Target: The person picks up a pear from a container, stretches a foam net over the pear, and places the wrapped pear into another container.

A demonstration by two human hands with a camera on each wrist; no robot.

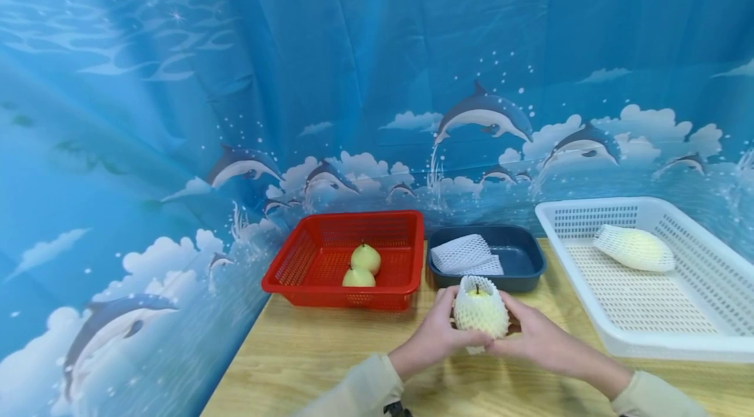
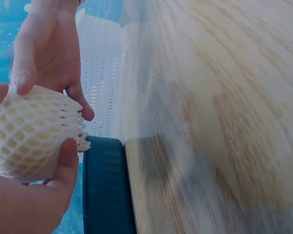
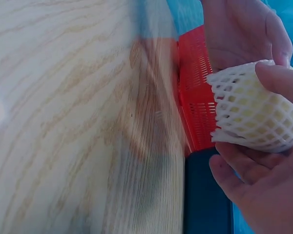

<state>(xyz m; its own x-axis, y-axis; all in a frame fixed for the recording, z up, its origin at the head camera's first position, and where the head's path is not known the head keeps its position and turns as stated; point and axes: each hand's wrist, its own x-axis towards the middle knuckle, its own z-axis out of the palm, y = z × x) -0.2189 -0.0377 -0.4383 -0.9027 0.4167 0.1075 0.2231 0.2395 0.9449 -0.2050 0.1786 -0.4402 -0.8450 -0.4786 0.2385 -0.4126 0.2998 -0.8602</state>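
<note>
A pale yellow-green pear [image 1: 478, 294] sits upright inside a white foam net sleeve [image 1: 483, 320], its dark stem showing at the sleeve's open top. My left hand [image 1: 432, 333] grips it from the left, and my right hand [image 1: 535, 340] holds it from the right, both thumbs on the near side. In the left wrist view, the net [image 2: 34, 131] covers most of the fruit and its ragged edge stands out past the fingers. In the right wrist view, the sleeve [image 3: 254, 109] lies between both hands, with yellow skin showing through the mesh.
Behind the hands stands a dark blue tray [image 1: 518, 260] with flattened foam nets [image 1: 465, 255] inside. A red basket [image 1: 294, 279] on the left holds two bare pears [image 1: 366, 258]. On the right, a white basket [image 1: 612, 338] contains a net-wrapped pear [image 1: 639, 249]. All stand on a wooden table [image 1: 330, 351].
</note>
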